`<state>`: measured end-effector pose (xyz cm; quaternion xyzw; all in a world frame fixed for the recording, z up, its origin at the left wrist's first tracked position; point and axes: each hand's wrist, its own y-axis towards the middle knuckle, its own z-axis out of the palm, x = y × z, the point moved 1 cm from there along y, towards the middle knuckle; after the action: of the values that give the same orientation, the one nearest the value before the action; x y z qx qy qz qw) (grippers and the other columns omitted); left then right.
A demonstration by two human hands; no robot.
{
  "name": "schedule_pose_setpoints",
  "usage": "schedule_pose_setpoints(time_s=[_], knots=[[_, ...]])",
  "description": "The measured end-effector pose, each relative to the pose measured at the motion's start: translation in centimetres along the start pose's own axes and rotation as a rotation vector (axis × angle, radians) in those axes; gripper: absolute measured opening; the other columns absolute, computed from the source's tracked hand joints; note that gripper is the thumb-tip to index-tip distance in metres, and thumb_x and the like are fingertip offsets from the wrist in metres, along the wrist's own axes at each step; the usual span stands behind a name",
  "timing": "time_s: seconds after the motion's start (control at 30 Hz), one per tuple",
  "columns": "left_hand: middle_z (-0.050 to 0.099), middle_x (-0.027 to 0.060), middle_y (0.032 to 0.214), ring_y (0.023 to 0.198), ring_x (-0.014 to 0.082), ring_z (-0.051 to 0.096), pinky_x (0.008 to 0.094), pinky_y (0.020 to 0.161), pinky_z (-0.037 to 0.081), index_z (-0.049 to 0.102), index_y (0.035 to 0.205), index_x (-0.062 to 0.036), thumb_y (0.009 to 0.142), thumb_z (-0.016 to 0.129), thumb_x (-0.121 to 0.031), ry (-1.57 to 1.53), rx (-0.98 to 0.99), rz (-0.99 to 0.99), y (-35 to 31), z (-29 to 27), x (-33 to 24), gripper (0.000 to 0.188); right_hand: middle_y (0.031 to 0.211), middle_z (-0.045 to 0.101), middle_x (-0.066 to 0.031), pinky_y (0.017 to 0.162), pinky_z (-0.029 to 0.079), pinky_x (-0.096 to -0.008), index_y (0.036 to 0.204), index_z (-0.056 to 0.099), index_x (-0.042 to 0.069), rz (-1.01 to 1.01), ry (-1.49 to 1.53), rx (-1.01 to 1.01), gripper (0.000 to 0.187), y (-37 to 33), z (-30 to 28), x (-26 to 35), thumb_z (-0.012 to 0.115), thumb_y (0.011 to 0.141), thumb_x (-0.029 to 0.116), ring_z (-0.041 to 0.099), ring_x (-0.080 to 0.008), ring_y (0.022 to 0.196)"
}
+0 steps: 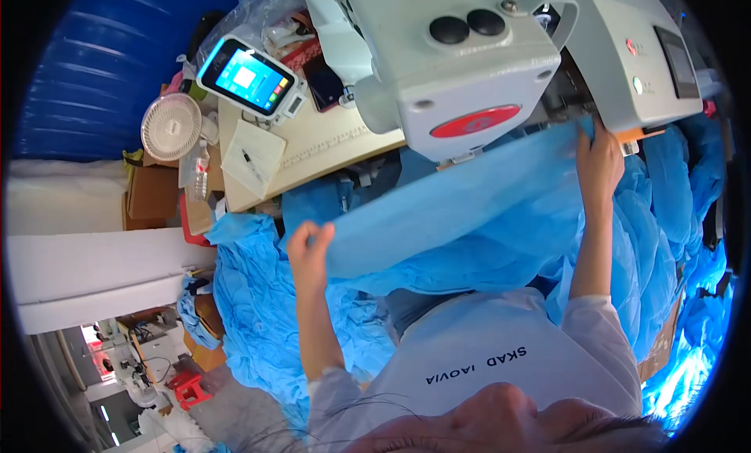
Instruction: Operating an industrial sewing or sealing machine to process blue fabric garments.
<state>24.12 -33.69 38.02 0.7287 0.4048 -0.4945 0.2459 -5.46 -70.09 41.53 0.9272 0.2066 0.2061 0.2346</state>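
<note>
Between my two hands stretches a piece of thin light-blue fabric (454, 214), its upper edge running slantwise up to the right. My left hand (310, 251) is closed on its left end, thumb toward the cloth. Higher up, my right hand (601, 167) grips the other end beside the machine, its fingertips partly hidden. Just beyond the cloth stands a white industrial sewing machine (485, 70) with a red oval badge; its needle area is mostly hidden. More of the blue material hangs below the held part and over my lap.
Crumpled blue fabric (258, 312) is heaped at the left, with more hanging at the right. On the table (344, 157) are a lit handheld screen device (249, 77), a phone (322, 84) and paper with a pen (254, 157). A round white fan (170, 126) and plastic bottle (201, 171) stand left.
</note>
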Motion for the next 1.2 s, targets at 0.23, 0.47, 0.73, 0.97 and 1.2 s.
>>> schedule_pose_setpoints(time_s=[0.23, 0.47, 0.73, 0.97, 1.2], knots=[[0.061, -0.0004, 0.081, 0.083, 0.0100, 0.057, 0.0251, 0.067, 0.044, 0.062, 0.084, -0.0025, 0.081, 0.070, -0.012, -0.004, -0.335, 0.292, -0.3, 2.3, 1.6, 0.013, 0.109, 0.055, -0.0190, 0.091, 0.038, -0.0451, 0.109, 0.054, 0.004, -0.001, -0.148, -0.018, 0.031, 0.3, 3.7, -0.4, 0.059, 0.084, 0.022, 0.049, -0.0371, 0.105], [0.059, 0.0027, 0.065, 0.055, 0.0135, 0.056, 0.0287, 0.053, 0.047, 0.064, 0.081, 0.0016, 0.079, 0.069, -0.014, 0.424, 0.672, -0.461, -4.2, -5.3, 8.5, 0.017, 0.109, 0.051, -0.0177, 0.094, 0.033, -0.0456, 0.107, 0.052, 0.005, -0.023, 0.037, -0.128, 0.028, 0.4, 3.1, 0.4, 0.059, 0.086, 0.022, 0.045, -0.0364, 0.106], [0.059, 0.0022, 0.062, 0.053, 0.0092, 0.053, 0.0225, 0.048, 0.041, 0.063, 0.074, -0.0007, 0.078, 0.070, -0.013, -0.513, 0.301, -0.198, -8.7, -14.2, 7.2, 0.015, 0.101, 0.058, -0.0155, 0.092, 0.039, -0.0443, 0.098, 0.057, 0.002, -0.549, 0.534, -0.024, 0.021, -4.3, -2.0, 6.3, 0.063, 0.078, 0.003, 0.052, -0.0351, 0.099], [0.062, 0.0034, 0.068, 0.059, 0.0096, 0.055, 0.0233, 0.057, 0.045, 0.064, 0.077, -0.0009, 0.084, 0.066, -0.009, -0.201, -0.171, -0.313, -11.5, -13.1, 7.4, 0.011, 0.101, 0.060, -0.0186, 0.082, 0.045, -0.0393, 0.100, 0.058, -0.003, -0.316, 0.299, 0.551, 0.045, -3.3, -0.3, 9.4, 0.066, 0.082, 0.037, 0.057, -0.0341, 0.097], [0.062, 0.0057, 0.070, 0.064, 0.0129, 0.059, 0.0256, 0.057, 0.045, 0.065, 0.085, 0.0014, 0.077, 0.067, -0.005, 0.361, -0.184, -0.037, -3.4, -11.6, 11.7, 0.010, 0.087, 0.065, -0.0196, 0.077, 0.049, -0.0381, 0.099, 0.060, -0.005, -0.300, 0.504, 0.403, 0.049, -4.2, -0.6, 11.2, 0.072, 0.077, 0.037, 0.063, -0.0362, 0.081]])
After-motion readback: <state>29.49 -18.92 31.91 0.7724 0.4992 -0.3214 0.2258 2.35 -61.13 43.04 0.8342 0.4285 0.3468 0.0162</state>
